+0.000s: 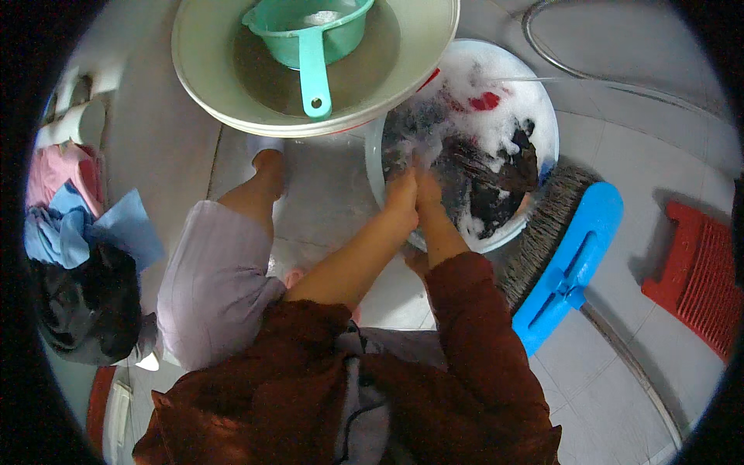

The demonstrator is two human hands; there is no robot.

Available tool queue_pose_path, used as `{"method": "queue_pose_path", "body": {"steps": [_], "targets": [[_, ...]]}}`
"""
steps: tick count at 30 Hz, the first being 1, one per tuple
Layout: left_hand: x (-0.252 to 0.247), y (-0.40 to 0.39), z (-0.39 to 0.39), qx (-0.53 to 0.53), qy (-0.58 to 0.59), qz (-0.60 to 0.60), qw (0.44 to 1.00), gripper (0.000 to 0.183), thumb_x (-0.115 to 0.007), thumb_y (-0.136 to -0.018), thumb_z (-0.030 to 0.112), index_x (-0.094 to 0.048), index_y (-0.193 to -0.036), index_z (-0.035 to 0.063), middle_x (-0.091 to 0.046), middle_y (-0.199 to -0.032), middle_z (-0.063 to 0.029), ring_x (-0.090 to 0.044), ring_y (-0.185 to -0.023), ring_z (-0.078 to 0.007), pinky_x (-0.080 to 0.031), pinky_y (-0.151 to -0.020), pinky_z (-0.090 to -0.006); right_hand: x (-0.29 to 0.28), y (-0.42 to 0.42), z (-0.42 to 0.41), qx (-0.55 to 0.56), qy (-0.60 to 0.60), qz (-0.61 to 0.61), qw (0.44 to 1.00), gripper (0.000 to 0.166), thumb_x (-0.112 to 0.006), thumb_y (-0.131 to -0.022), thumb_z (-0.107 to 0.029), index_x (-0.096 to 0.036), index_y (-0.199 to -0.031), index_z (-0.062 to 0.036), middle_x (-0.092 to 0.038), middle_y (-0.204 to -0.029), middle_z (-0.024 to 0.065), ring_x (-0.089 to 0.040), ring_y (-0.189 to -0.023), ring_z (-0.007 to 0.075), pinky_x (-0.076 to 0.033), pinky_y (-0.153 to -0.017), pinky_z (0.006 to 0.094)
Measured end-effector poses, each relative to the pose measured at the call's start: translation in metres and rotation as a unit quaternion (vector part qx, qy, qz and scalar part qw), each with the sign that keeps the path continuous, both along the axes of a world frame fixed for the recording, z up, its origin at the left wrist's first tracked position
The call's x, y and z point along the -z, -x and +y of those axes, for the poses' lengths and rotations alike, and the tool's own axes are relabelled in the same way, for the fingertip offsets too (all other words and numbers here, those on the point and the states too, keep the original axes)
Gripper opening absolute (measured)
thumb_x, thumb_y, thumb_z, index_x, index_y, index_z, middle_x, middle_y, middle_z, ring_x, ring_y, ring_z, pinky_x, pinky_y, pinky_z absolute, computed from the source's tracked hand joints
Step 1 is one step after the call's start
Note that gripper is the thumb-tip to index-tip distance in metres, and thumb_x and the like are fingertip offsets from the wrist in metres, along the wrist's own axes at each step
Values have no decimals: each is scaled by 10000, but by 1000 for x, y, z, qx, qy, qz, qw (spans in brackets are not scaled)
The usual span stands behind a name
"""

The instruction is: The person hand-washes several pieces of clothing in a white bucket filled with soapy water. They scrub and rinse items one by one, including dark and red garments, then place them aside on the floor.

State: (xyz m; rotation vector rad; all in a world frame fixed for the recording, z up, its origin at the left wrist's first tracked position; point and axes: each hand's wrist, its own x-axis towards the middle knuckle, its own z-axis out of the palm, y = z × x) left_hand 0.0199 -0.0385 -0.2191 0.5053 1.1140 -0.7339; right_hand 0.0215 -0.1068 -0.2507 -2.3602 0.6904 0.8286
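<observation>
My left hand (402,189) and my right hand (428,185) are pressed close together at the near left side of a white basin (375,168). Their fingers are blurred and partly hidden by splashing suds, so I cannot tell whether they grip anything. Wet dark cloth (494,197) lies in the basin just right of my hands. White foam (526,96) covers much of the far and right side. A bit of red cloth (485,101) pokes out of the foam.
A large pale tub (200,75) of murky water overlaps the basin's far left, with a green dipper (315,75) inside. A blue broom head (572,267) leans by the basin. Right are a red plastic slatted piece (694,279) and metal hose (532,35). Piled clothes (64,215) sit left.
</observation>
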Motion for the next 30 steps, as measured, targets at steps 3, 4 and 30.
{"method": "queue_pose_path", "body": {"steps": [3, 4, 30], "targets": [[8, 2, -2, -12, 21, 16, 1000, 439, -430, -848, 380, -429, -1130, 44, -478, -1109, -105, -461, -998, -222, -376, -852, -346, 6, -12, -14, 99, -43, 48, 993, 489, -594, -697, -197, -452, -1152, -88, -553, -1013, 208, -544, -907, 329, -431, -777, 391], [17, 9, -7, -53, 48, 13, 997, 459, -431, -846, 407, -430, -1132, 48, -479, -1112, -102, -460, -1005, -217, -373, -860, -347, -3, -15, -21, 122, -86, -1, 989, 479, -588, -700, -189, -455, -1147, -84, -556, -1017, 198, -540, -920, 320, -427, -784, 384], [-123, 3, -1, -108, 558, -64, 820, 314, -478, -804, 262, -508, -1075, 106, -532, -1087, -64, -507, -994, -207, -377, -896, -381, -104, 28, 29, 551, -441, -201, 680, 290, -523, -807, -251, -526, -982, -19, -571, -919, 108, -552, -779, 204, -457, -686, 291]]}}
